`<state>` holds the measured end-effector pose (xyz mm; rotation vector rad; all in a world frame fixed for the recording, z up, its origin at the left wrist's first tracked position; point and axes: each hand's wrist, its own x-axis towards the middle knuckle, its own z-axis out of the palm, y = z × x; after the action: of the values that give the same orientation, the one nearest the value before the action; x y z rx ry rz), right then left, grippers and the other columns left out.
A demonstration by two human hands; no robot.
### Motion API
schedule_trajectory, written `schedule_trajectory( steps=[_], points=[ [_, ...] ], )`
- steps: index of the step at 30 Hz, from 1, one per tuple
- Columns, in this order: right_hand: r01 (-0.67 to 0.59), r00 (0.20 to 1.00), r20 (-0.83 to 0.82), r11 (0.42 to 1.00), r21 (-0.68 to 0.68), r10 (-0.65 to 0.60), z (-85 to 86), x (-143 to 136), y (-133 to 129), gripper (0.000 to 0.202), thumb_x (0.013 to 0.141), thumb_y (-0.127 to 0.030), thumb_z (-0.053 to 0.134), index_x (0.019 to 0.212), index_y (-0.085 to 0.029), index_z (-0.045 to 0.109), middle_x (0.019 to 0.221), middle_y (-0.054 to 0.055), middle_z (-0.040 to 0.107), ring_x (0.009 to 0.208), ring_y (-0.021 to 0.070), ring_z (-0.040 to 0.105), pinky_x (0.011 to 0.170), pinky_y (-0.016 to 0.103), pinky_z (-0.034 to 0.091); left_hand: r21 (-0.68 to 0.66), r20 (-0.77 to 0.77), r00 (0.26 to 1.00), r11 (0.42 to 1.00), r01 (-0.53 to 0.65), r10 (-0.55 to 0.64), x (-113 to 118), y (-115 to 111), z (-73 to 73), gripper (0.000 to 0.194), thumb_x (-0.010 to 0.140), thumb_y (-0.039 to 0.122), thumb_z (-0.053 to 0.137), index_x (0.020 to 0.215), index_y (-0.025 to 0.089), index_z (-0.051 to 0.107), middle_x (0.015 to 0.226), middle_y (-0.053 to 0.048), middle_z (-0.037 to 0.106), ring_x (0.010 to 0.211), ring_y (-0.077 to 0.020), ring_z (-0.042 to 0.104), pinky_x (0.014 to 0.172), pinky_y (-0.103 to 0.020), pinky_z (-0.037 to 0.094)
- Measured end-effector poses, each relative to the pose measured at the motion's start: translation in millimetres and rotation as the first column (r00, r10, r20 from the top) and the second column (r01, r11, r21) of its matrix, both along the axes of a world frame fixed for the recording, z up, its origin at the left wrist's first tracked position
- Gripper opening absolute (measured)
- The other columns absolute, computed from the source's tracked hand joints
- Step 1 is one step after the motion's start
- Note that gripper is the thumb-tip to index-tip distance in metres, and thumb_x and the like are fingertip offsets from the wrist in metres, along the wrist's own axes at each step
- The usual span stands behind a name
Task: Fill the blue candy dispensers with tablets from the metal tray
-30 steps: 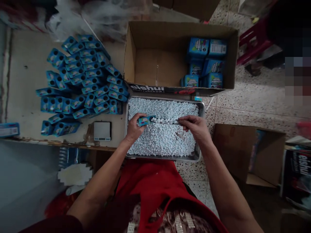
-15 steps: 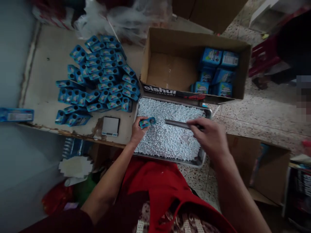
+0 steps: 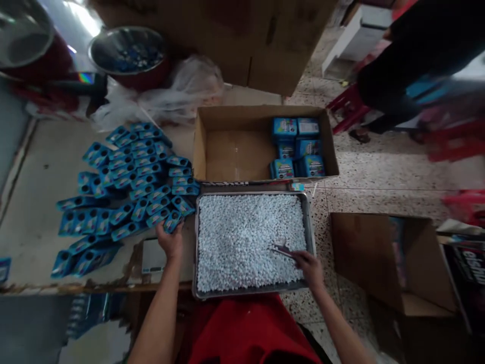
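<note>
A metal tray (image 3: pixel 311 237) full of small white pellets lies in front of me. My right hand (image 3: pixel 308 268) grips a dark, narrow scoop (image 3: pixel 282 249), whose far end touches the pellets at the tray's right side. Left of the tray, my left hand (image 3: pixel 171 240) has its fingers around a small blue box (image 3: pixel 173 221) at the near edge of a large group of similar boxes (image 3: pixel 123 177). Many of these boxes show a round dark hole. A small scale (image 3: pixel 153 255) lies just left of my left wrist.
Behind the tray stands an open carton (image 3: pixel 233 151) with stacked blue packs (image 3: pixel 285 127) at its right. Metal bowls (image 3: pixel 129 55) and clear plastic (image 3: pixel 189 91) are at the back left. Another open carton (image 3: pixel 364 253) is at the right. A person's legs (image 3: pixel 401 65) show beyond.
My left hand has moved left from over the tray to the group of blue boxes. My right hand has lowered the scoop into the pellets. The camera view has shifted.
</note>
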<state>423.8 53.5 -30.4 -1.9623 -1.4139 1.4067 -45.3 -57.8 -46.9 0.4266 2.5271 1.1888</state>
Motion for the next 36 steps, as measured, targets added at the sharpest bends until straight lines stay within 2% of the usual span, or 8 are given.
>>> schedule_trajectory(
  steps=[5, 8, 12, 18, 20, 26, 30, 36],
  points=[
    [0.075, 0.964, -0.243, 0.989, -0.128, -0.104, -49.8, -127, -5, 0.029, 0.066, -0.051, 0.073, 0.065, -0.022, 0.072, 0.05, 0.0, 0.06, 0.047, 0.0169, 0.054, 0.048, 0.027, 0.043, -0.213, -0.359, 0.933, 0.974, -0.073, -0.009, 21, 23, 66.1, 0.065, 0.061, 0.05, 0.085, 0.108, 0.025, 0.048, 0.113, -0.009, 0.054, 0.118, -0.0395, 0.052, 0.104, -0.063, 0.041],
    [0.061, 0.945, -0.306, 0.981, -0.183, -0.116, -63.0, -145, 1, 0.029, 0.067, -0.05, 0.073, 0.067, -0.021, 0.071, 0.048, -0.001, 0.059, 0.045, 0.0157, 0.053, 0.046, 0.026, 0.042, -0.079, -0.474, 0.832, 0.955, 0.285, -0.287, 44, 101, 108.2, 0.04, 0.078, 0.04, 0.076, 0.11, 0.027, 0.054, 0.109, -0.006, 0.058, 0.105, -0.0309, 0.057, 0.097, -0.052, 0.048],
    [0.037, 0.918, -0.376, 0.971, -0.235, -0.126, -61.5, -121, 12, 0.029, 0.067, -0.047, 0.075, 0.072, -0.019, 0.073, 0.046, -0.002, 0.058, 0.042, 0.0138, 0.05, 0.045, 0.025, 0.041, 0.12, -0.431, 0.372, 0.357, 0.927, -0.822, 93, 289, 98.9, 0.02, 0.079, 0.019, 0.065, 0.097, 0.027, 0.067, 0.104, -0.008, 0.067, 0.109, -0.0295, 0.06, 0.101, -0.046, 0.046],
    [0.043, 0.868, -0.468, 0.966, -0.256, -0.163, -28.2, -85, 12, 0.023, 0.072, -0.039, 0.074, 0.079, -0.017, 0.076, 0.048, -0.002, 0.06, 0.042, 0.0118, 0.051, 0.046, 0.023, 0.041, -0.02, -0.229, -0.397, -0.403, 0.915, -0.889, 167, 443, 45.2, 0.042, 0.052, 0.012, 0.072, 0.091, 0.026, 0.072, 0.101, -0.008, 0.073, 0.109, -0.0314, 0.064, 0.108, -0.051, 0.041],
    [0.074, 0.852, -0.485, 0.962, -0.264, -0.199, -13.2, -75, 8, 0.023, 0.072, -0.038, 0.076, 0.079, -0.017, 0.075, 0.048, -0.002, 0.06, 0.042, 0.0118, 0.051, 0.046, 0.023, 0.041, -0.006, -0.218, -0.327, -0.334, 0.943, -0.919, 157, 438, 52.5, 0.046, 0.052, 0.014, 0.074, 0.096, 0.023, 0.074, 0.104, -0.009, 0.074, 0.107, -0.0317, 0.065, 0.108, -0.049, 0.042],
    [0.087, 0.809, -0.537, 0.951, -0.296, -0.241, 42.2, -46, 4, 0.024, 0.072, -0.04, 0.083, 0.081, -0.018, 0.077, 0.055, -0.001, 0.062, 0.046, 0.0115, 0.053, 0.046, 0.023, 0.042, 0.337, -0.101, 0.354, 0.303, 0.892, -0.93, 75, 312, 139.1, 0.058, 0.071, 0.028, 0.08, 0.127, 0.018, 0.068, 0.118, -0.007, 0.072, 0.107, -0.0269, 0.069, 0.098, -0.037, 0.053],
    [0.078, 0.818, -0.532, 0.958, -0.275, -0.219, 93.7, -46, 23, 0.026, 0.07, -0.039, 0.085, 0.083, -0.017, 0.078, 0.06, 0.0, 0.064, 0.047, 0.0104, 0.052, 0.045, 0.022, 0.041, 0.235, -0.165, 0.407, 0.364, 0.901, -0.899, 70, 207, 164.7, 0.058, 0.079, 0.022, 0.074, 0.136, 0.023, 0.063, 0.132, -0.008, 0.067, 0.121, -0.0268, 0.065, 0.109, -0.041, 0.05],
    [0.009, 0.851, -0.518, 0.99, -0.141, -0.081, 144.8, -86, 61, 0.022, 0.072, -0.035, 0.082, 0.084, -0.017, 0.077, 0.054, -0.001, 0.062, 0.046, 0.0104, 0.053, 0.045, 0.021, 0.042, 0.204, -0.232, 0.45, 0.409, 0.89, -0.862, 98, 133, 114.4, 0.084, 0.076, 0.005, 0.062, 0.155, 0.028, 0.043, 0.156, -0.007, 0.05, 0.144, -0.0281, 0.048, 0.124, -0.047, 0.036]
  ],
)
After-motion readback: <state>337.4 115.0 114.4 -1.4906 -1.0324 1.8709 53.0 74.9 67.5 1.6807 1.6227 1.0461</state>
